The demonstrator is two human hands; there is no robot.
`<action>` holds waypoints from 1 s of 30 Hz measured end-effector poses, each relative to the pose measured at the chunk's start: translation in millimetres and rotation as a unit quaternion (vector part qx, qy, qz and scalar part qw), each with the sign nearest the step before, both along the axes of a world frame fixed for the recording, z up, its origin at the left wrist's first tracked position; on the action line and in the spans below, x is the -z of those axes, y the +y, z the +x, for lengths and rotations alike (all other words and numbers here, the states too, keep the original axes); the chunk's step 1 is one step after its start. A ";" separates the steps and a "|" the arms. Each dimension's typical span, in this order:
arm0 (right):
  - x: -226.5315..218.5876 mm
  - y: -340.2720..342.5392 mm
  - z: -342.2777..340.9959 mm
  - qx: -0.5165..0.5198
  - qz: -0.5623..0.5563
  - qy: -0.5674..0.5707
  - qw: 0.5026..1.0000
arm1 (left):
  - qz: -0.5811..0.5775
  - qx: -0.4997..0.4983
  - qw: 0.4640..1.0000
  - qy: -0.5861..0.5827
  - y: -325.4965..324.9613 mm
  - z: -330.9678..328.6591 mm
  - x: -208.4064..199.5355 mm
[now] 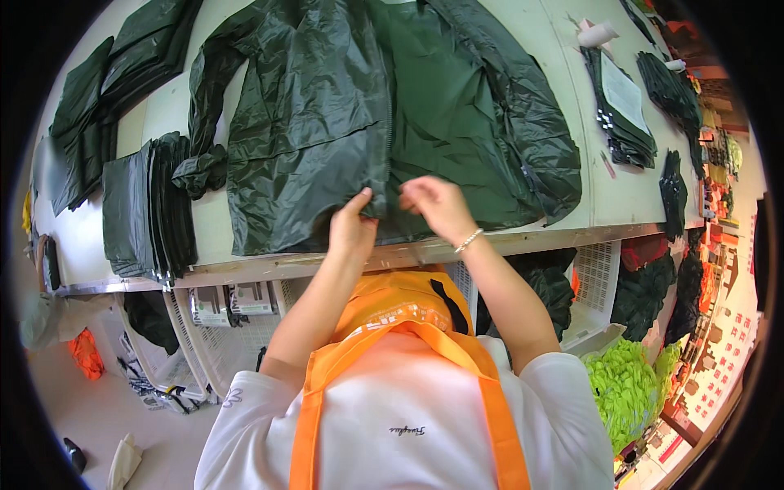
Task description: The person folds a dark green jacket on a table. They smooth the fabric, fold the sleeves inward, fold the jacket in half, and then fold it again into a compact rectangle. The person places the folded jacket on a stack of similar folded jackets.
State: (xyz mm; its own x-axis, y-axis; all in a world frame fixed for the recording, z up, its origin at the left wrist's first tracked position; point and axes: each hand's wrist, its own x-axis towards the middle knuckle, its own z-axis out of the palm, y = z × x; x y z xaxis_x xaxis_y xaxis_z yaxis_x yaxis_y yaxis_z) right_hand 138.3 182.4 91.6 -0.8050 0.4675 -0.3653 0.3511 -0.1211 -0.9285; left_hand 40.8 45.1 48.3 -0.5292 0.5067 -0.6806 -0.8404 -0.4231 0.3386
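Note:
A dark green rain jacket (310, 122) lies spread on the table in front of me, its front open and the green inside (441, 106) showing on the right. My left hand (353, 227) grips the lower front corner of the jacket beside the zip, thumb on top. Just to the right, my right hand (441, 211) hovers over the opening with its fingers curled together in a pinch. Its fingertips are slightly blurred, and whatever they may hold is too small to make out.
Folded dark garments (139, 208) are stacked at left, more (151, 41) behind them. On the right lie dark bundles (625, 114) and a white roll (597, 34). White plastic baskets (600, 286) stand under the table edge (523, 237). Bright yellow-green fabric (625, 388) is heaped at lower right.

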 end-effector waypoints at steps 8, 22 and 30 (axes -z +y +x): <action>35.4 212.9 160.2 0.035 0.589 -0.278 0.758 | -0.049 0.050 0.996 -0.054 -16.3 -38.2 -10.5; -59.7 21.5 25.7 0.098 0.031 0.124 0.987 | 0.057 0.109 0.992 -0.027 17.6 14.6 -52.2; 35.4 0.6 46.4 0.099 0.085 -0.012 0.991 | -0.093 0.254 0.963 0.001 38.6 21.1 7.0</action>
State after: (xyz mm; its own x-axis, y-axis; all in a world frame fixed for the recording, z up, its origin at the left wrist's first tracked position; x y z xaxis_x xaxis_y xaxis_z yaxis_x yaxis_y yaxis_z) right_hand 184.7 183.0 56.2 -0.6832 0.6719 -0.2861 0.3593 -0.0318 -0.9327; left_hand 61.9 83.7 41.4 -0.2466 0.5706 -0.7833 -0.9221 0.1104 0.3708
